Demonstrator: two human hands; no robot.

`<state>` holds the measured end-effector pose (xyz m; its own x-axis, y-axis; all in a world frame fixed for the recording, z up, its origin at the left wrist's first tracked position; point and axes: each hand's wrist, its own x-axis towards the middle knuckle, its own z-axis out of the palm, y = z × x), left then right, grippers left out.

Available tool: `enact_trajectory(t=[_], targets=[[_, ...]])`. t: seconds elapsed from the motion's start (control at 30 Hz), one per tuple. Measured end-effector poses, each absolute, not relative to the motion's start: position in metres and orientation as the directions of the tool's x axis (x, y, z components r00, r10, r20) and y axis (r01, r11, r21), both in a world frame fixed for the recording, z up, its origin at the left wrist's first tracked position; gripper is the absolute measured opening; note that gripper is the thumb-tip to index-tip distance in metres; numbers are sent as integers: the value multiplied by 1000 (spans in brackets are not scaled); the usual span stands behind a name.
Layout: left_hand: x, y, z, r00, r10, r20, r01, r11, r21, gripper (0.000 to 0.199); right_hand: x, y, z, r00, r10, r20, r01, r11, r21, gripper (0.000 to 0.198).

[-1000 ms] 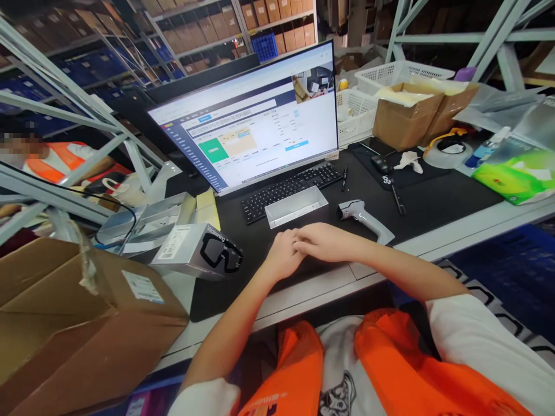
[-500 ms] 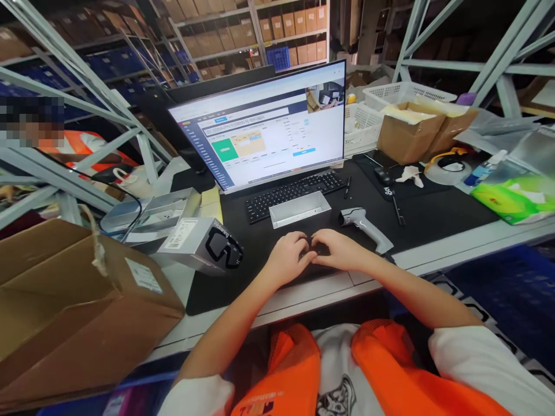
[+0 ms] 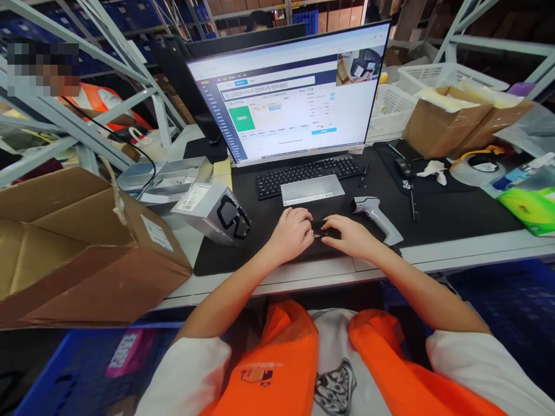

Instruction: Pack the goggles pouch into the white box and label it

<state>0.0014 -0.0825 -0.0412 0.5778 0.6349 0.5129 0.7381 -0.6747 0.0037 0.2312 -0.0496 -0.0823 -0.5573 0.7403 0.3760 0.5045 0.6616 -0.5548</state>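
Note:
My left hand (image 3: pixel 292 236), its fingers curled, grips the left side of a small black object (image 3: pixel 319 232). My right hand (image 3: pixel 350 236) curves around the object's right side, thumb and forefinger parted. Because the object is dark against the black desk mat (image 3: pixel 269 225), its shape and kind are hard to make out; small light marks show on it. Just beyond my hands lies an open, shallow silver-grey box part (image 3: pixel 313 190). To the right of my right hand rests a grey barcode scanner (image 3: pixel 378 218). A grey box with a goggles picture (image 3: pixel 212 215) stands left of my left hand.
Behind the keyboard (image 3: pixel 307 174) stands a lit monitor (image 3: pixel 295 110). An open cardboard carton (image 3: pixel 99 283) is at the left, a person in an orange vest (image 3: pixel 104 104) beyond it. A mouse (image 3: pixel 404 168), tape roll (image 3: pixel 479 167) and cardboard box (image 3: pixel 446 124) are at right.
My view has tilted down and shifted slightly left. My fingertips have drawn apart, so more of the black object shows between my hands. The scanner and boxes stay in place.

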Motion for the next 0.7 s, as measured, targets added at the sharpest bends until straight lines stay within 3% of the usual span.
enact_trajectory(t=[0.07,0.27,0.4,0.5,0.6,0.7], targets=[[-5,-87,-41,582,643,497,752,-659,-29,21,230,-51,-80,-563,713,417,505,697,-509,23],[-13,-96,-45,523,696,493,784,-619,42,20,230,-53,-80,-586,674,451,508,738,-444,21],[-15,-94,-36,604,635,482,727,-687,-7,21,229,-53,-86,-556,546,627,436,834,-339,17],[-21,-91,-30,672,593,444,646,-762,41,24,228,-52,-90,-563,484,670,401,869,-290,14],[-23,-86,-30,648,616,447,621,-768,158,23,229,-45,-92,-536,524,662,345,851,-395,14],[-19,-81,-32,557,657,508,618,-736,275,23,232,-35,-95,-524,626,577,269,765,-586,24]])
